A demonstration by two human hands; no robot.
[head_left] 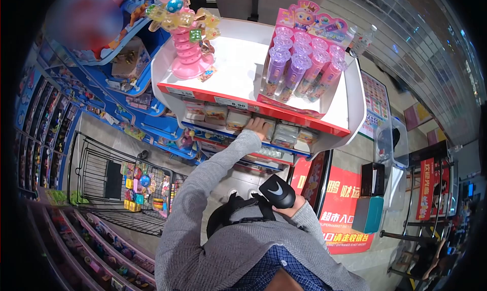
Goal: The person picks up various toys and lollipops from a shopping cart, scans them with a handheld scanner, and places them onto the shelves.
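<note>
My left hand [259, 126] reaches into the shelf below the red-edged display top. Its fingers are stretched out over small clear-wrapped packages, and their tips touch the row. Packages [237, 120] stand to its left, and other pale packs [285, 135] lie to its right. In my right hand [293, 207], near my waist, is a black handheld barcode scanner [278, 191]. The fingers there close around its grip, partly hidden by the scanner's head.
On the display top stand a pink candy stand [190, 52] and a box of purple and pink tubes [299, 70]. A wire shopping cart [96, 154] holds colourful packs at left. A red floor mat [345, 210] lies at right, near a teal box [368, 215].
</note>
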